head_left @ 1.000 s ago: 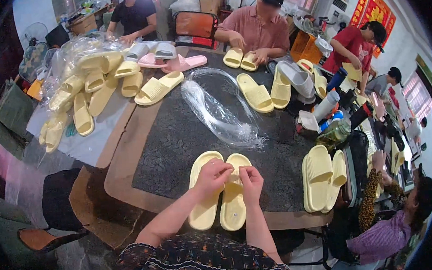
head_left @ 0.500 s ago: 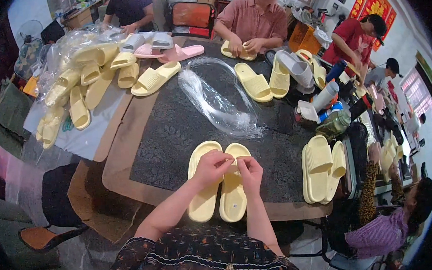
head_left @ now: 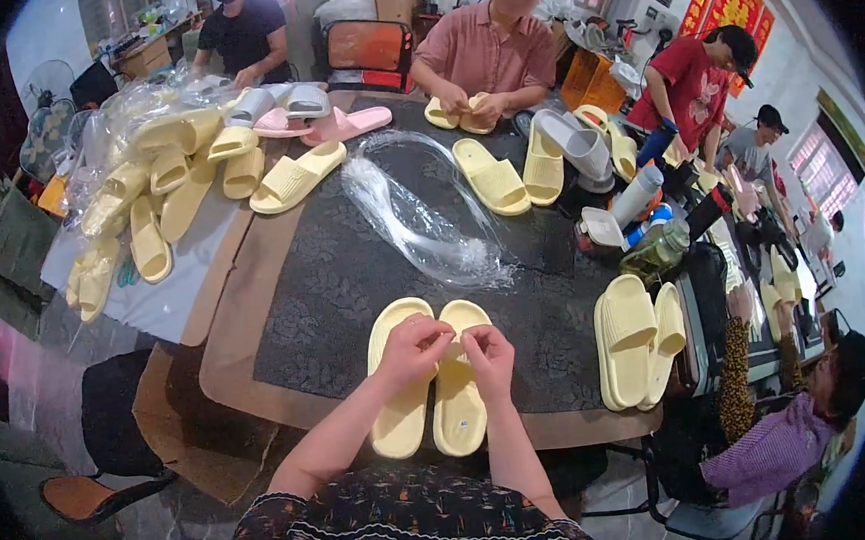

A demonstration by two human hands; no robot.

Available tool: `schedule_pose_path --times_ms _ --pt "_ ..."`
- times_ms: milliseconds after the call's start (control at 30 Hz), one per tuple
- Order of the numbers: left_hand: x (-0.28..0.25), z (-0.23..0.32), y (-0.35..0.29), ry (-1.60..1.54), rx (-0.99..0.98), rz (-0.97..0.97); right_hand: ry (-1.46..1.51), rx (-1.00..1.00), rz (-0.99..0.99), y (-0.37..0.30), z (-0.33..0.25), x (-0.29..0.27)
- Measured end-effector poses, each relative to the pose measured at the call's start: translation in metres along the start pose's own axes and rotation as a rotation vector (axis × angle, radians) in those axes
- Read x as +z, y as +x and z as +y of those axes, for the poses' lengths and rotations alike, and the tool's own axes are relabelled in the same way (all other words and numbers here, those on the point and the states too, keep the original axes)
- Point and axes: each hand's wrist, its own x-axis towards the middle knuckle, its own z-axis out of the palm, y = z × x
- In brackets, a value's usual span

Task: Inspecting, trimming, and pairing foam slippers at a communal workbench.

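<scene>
A pair of pale yellow slide slippers stands at the table's near edge, toes away from me: a left slipper [head_left: 395,425] and a right slipper [head_left: 459,414] with a small white label on its heel. My left hand [head_left: 413,352] is over the left slipper's strap, thumb and fingers pinched. Close beside it, my right hand [head_left: 490,354] pinches too, above the right slipper's strap. The fingertips almost meet; whatever is between them is too small to make out. Beyond lies a long bundle of clear plastic strands [head_left: 419,226].
More yellow slippers stand at right [head_left: 625,342] and beyond the bundle [head_left: 492,177]. A heap of slippers in clear bags [head_left: 111,197] covers the left table. Bottles [head_left: 638,195] and a jar [head_left: 655,252] line the right side. Across the table, a person [head_left: 485,51] handles slippers.
The whole view has shifted a little, so the table and slippers sit slightly further left. Both my hands stay pinched together over the slipper pair.
</scene>
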Motion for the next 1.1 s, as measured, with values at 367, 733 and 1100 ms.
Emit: schedule_pose_path --times_ms 367,733,1100 --pt "-0.001 -0.002 0.004 -0.014 0.021 -0.014 -0.009 -0.019 -0.044 0.003 0.011 -0.004" --pt "0.000 0.000 0.004 0.056 0.085 -0.020 -0.028 -0.003 -0.033 0.002 0.009 -0.004" --pt "0.001 0.002 0.003 0.026 -0.011 -0.008 -0.044 -0.055 -0.039 0.003 0.007 -0.004"
